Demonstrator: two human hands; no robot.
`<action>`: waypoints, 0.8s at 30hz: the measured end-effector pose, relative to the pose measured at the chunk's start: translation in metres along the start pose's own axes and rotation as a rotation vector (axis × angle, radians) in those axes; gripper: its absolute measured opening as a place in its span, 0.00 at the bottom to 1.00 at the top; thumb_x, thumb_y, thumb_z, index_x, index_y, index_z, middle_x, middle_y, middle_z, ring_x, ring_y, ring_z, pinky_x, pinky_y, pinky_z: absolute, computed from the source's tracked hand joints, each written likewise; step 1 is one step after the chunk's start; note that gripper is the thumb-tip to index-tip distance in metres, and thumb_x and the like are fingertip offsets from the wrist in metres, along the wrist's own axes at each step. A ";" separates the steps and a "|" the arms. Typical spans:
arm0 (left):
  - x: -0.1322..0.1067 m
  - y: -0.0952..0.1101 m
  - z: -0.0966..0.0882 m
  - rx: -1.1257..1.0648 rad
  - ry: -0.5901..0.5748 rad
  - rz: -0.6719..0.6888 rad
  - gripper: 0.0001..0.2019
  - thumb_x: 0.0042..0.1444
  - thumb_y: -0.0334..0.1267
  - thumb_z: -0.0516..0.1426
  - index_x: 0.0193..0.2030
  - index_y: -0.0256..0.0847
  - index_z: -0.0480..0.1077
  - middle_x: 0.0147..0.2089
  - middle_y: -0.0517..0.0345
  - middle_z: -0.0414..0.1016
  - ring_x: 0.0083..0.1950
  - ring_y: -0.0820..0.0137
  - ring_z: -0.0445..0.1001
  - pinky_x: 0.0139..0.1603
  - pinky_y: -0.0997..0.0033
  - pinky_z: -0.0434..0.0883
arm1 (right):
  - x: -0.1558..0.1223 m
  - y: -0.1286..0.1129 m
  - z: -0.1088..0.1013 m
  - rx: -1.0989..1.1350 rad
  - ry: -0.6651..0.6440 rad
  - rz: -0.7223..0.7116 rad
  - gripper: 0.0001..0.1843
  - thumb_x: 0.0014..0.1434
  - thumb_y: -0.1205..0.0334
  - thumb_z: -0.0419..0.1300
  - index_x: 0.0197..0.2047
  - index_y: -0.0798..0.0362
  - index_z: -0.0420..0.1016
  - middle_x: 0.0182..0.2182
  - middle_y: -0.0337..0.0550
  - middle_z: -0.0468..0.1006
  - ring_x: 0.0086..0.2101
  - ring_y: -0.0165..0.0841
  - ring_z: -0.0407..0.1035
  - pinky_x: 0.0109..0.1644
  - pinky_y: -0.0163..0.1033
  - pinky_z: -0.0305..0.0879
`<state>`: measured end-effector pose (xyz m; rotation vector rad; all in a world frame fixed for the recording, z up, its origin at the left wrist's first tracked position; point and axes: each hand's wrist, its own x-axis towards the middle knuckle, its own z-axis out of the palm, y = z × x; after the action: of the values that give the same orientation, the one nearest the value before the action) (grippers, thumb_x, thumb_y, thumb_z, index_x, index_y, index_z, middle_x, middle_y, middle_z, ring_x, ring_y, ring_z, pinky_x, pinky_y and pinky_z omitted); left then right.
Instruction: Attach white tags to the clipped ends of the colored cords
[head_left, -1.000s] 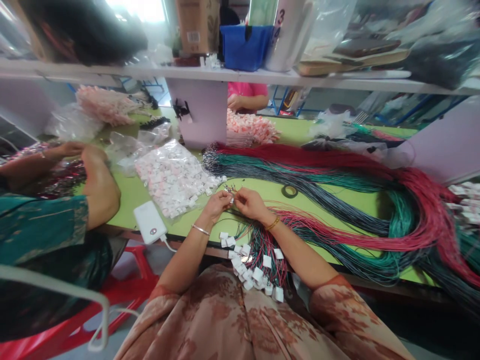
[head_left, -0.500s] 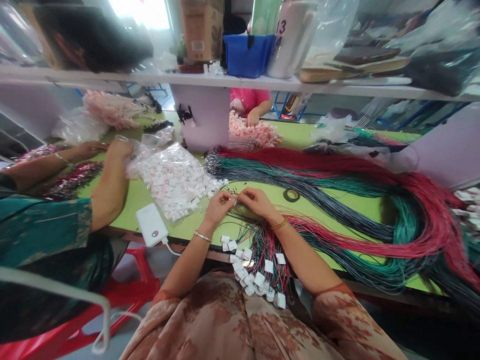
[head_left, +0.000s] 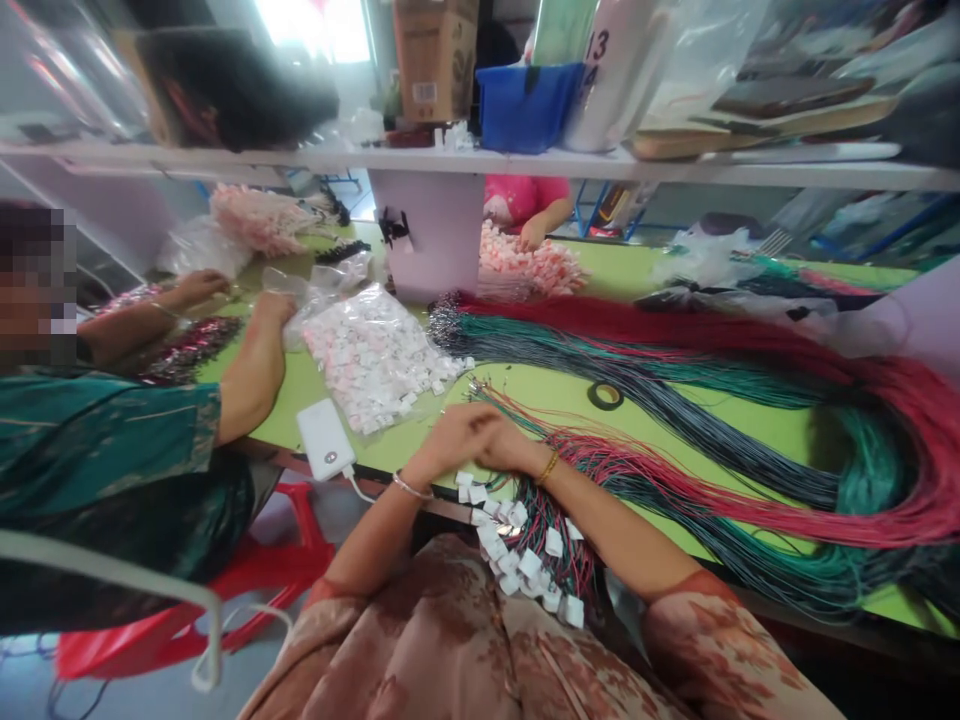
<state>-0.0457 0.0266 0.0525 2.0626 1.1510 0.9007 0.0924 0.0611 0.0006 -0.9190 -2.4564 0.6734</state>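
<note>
My left hand and my right hand meet above the table's front edge, with bent fingers closed together. Whatever lies between them is hidden by the hands. Thin red, green and black wires pass by my right wrist. Their near ends carry white plastic connectors, which hang over the edge in front of my body. Just beyond my fingers, loose wire tips lie on the green table. A clear bag of white connectors rests to the left of them.
Long red wire bundles and dark wire bundles curve across the right side. A black tape roll and a white power bank lie on the table. At left, a co-worker's arm reaches in. A shelf crosses above.
My hands have come down a little toward me and turned, so they now overlap and cover the fingertips. The view has shifted left.
</note>
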 end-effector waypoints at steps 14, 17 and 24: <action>0.023 -0.077 -0.027 0.637 0.130 -0.443 0.08 0.58 0.32 0.52 0.40 0.39 0.73 0.42 0.47 0.69 0.41 0.62 0.71 0.38 0.67 0.60 | 0.007 0.015 -0.009 0.615 0.357 0.294 0.12 0.52 0.52 0.57 0.30 0.53 0.67 0.24 0.36 0.69 0.25 0.27 0.58 0.30 0.33 0.57; 0.020 -0.070 -0.031 0.474 0.267 -0.422 0.06 0.55 0.31 0.56 0.40 0.38 0.71 0.40 0.49 0.71 0.40 0.63 0.70 0.39 0.67 0.61 | 0.007 0.014 -0.010 0.623 0.362 0.319 0.13 0.52 0.51 0.58 0.30 0.53 0.67 0.24 0.36 0.68 0.25 0.27 0.58 0.30 0.33 0.56; 0.033 -0.048 -0.015 -0.648 0.310 -0.437 0.12 0.46 0.39 0.65 0.36 0.38 0.72 0.30 0.60 0.72 0.27 0.74 0.69 0.26 0.74 0.60 | 0.006 0.009 -0.017 0.678 0.399 0.337 0.17 0.51 0.47 0.58 0.26 0.52 0.65 0.22 0.34 0.63 0.25 0.27 0.56 0.30 0.34 0.56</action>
<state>-0.0667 0.0789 0.0334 1.1279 1.1948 1.1939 0.1019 0.0758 0.0105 -1.0513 -1.5682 1.2018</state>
